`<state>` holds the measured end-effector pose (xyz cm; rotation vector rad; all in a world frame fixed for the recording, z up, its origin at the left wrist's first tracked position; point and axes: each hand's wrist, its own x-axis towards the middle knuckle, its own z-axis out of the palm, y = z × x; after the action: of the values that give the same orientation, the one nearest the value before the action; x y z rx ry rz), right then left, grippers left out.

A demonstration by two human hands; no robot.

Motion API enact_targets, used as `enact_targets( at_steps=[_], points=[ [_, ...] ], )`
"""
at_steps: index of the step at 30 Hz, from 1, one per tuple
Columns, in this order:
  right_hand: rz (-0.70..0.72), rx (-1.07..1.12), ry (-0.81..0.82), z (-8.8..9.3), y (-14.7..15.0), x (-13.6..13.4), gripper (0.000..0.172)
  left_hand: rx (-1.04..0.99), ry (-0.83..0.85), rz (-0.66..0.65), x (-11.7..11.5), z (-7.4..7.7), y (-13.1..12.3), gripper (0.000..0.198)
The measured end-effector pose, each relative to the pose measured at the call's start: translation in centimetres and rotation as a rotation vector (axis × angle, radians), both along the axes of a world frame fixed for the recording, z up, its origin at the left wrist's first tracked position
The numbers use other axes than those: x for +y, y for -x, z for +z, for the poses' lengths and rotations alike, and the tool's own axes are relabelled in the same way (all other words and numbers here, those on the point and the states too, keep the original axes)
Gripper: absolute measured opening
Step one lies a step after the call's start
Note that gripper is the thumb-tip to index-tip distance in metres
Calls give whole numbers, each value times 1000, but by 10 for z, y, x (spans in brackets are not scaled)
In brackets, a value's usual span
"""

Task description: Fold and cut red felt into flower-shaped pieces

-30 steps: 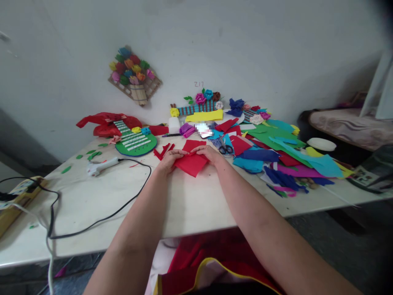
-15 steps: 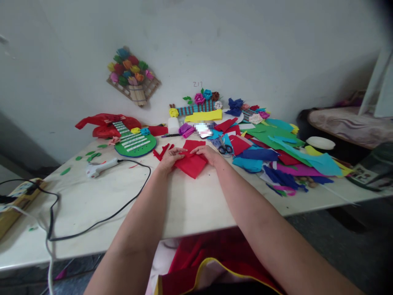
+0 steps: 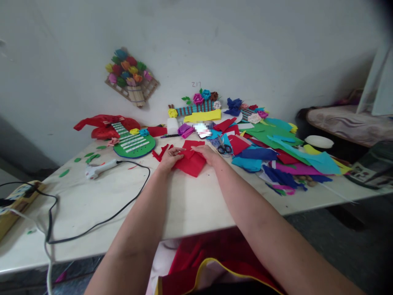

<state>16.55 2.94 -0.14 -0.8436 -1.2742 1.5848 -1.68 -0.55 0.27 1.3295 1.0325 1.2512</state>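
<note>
A folded red paper sheet lies on the pale table. My left hand pinches its upper left edge, and my right hand pinches its upper right edge, fingertips nearly meeting at the top. Another red sheet lies flat just behind it. Thin red paper strips lie left of my left hand. Black-handled scissors rest just right of my right hand.
A heap of coloured paper sheets covers the table's right side. A white glue gun with a black cord lies at left. A green round craft, a red bag and paper flowers stand along the wall.
My fingertips have drawn closer together on the top edge of the red paper. The view has shifted slightly; nothing else on the table has moved.
</note>
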Motion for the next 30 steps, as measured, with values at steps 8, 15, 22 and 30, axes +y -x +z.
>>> enact_targets(
  at_steps=[8, 15, 22, 30],
  points=[
    [-143, -82, -1, -6, 5, 6, 21, 34, -27, -16, -2, 1, -1, 43],
    [-187, -64, -7, -3, 4, 0, 20, 33, -26, -76, 5, -7, 3, 46],
    [-111, -100, -78, -3, 3, -1, 27, 18, 28, -134, 3, -4, 2, 42],
    [-38, -128, -142, -4, 3, -1, 29, 22, 83, -78, -2, 1, -6, 38]
  ],
)
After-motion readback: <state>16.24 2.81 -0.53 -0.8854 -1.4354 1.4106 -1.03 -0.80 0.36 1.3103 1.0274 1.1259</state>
